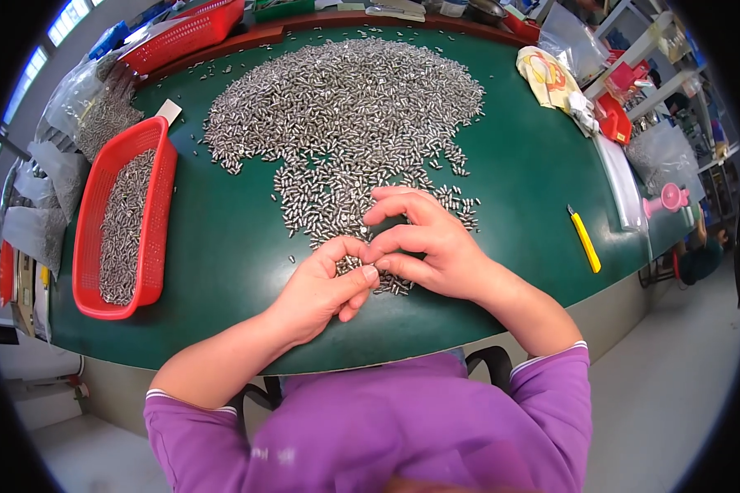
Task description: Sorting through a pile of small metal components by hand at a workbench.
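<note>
A large heap of small shiny metal pins (345, 107) spreads over the green table (526, 205) and runs down in a narrower band toward me. At its near end my two hands meet over a few loose pins. My left hand (325, 287) is closed, thumb and forefinger pinched together. Its tips touch those of my right hand (432, 251), whose thumb and index finger also pinch while the other fingers curl above. Whatever lies between the fingertips is too small and covered to make out.
On the left stands a red plastic basket (160, 214) partly filled with the same pins. Filled plastic bags (45, 205) crowd the left edge. A yellow utility knife (585, 240) lies at right, near a pink handled item (668, 200) and a yellow cloth (547, 76).
</note>
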### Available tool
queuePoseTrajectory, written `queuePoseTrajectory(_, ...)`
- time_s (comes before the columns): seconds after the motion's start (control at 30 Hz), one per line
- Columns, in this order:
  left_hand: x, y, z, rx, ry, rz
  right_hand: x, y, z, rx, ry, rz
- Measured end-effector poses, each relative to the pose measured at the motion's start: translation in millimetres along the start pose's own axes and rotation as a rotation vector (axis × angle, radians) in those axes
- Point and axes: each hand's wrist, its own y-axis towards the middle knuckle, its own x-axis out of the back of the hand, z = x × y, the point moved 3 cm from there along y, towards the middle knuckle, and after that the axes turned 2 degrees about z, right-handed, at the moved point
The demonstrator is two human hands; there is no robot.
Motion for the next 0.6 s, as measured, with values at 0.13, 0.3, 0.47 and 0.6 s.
queuePoseTrajectory(0.13,4.1,1.6,-0.3,0.013,-0.086,0.004,4.3,-1.5,-4.0,-0.087,-0.130,-0.067)
queuePoseTrajectory(0.3,7.2,0.6,-1.0,-0.011,-0.130,0.023,8.9,-5.1,-17.9,-0.129,-0.289,0.009)
queuePoseTrajectory(0.47,5.8,1.6,-3.7,-0.056,-0.130,-0.019,1.1,-3.1,-16.0,-0.102,-0.345,0.125)
queuePoseTrajectory(0.6,6.4,1.4,-2.6,-0.036,-0.119,-0.020,-2.3,0.6,-9.0,-0.061,-0.470,0.135)
